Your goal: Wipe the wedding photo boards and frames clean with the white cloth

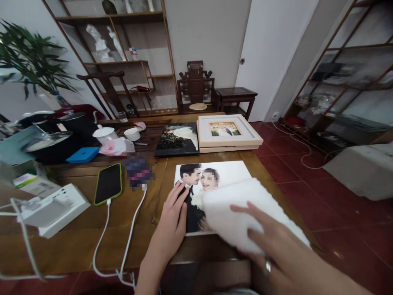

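A wedding photo panel point(195, 209), printed with two people, lies flat on the wooden table near its front edge. My left hand point(176, 207) rests on the panel's left side with fingers stretched out and close to each other, holding nothing. Over the panel's right part spreads a fluffy white towel point(236, 205), which hangs past the panel's right edge. My right hand point(265, 229), wearing a ring and slightly blurred, grips the towel with its fingers pressed on the cloth. Part of the printed picture is hidden beneath the towel.
Behind the panel lie a dark photo album point(178, 139) and a pale framed picture point(227, 129). To the left are a phone point(108, 184) on a charging cable, a power strip point(58, 209), a blue box point(82, 155), a white teapot point(104, 133) and pots. Tiled floor point(294, 196) borders the table's right side.
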Action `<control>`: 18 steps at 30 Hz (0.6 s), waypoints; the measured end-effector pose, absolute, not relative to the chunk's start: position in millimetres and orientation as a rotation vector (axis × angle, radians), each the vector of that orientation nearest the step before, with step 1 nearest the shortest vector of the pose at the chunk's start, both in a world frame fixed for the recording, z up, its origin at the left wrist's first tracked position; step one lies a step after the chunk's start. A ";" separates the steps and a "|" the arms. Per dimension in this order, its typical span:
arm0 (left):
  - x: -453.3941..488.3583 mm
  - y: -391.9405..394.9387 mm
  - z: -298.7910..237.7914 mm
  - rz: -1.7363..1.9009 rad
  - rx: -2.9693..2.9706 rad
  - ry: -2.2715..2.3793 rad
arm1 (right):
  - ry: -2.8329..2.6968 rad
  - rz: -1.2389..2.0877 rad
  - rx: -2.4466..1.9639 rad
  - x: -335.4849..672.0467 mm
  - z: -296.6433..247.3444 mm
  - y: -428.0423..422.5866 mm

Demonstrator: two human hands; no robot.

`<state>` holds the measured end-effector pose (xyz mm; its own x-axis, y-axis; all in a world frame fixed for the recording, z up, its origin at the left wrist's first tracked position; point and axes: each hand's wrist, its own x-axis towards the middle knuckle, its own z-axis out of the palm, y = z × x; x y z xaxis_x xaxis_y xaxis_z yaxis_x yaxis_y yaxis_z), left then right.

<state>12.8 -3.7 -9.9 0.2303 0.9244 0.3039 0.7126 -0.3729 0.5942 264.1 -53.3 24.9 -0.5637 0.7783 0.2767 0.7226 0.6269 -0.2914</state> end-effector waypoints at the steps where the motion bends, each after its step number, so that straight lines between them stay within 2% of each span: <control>1: 12.9 -3.5 -9.7 0.893 2.176 1.518 | -2.445 0.185 -1.276 269.6 25.6 -43.1; 8: 13.3 -1.7 -10.1 0.876 2.164 1.527 | -2.369 0.102 -1.552 279.2 31.8 41.8; 13: 14.0 -5.9 -3.9 0.921 2.096 1.500 | -2.494 0.073 -1.397 235.6 39.3 53.3; 18: 10.9 -10.7 0.7 1.264 1.906 1.445 | -2.626 0.218 -1.129 197.8 39.2 22.8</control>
<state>10.9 -10.7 0.7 0.0395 0.9149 0.4018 0.5200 -0.3622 0.7736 197.8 22.8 39.2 -0.6583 0.7286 0.1893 0.6873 0.6843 -0.2436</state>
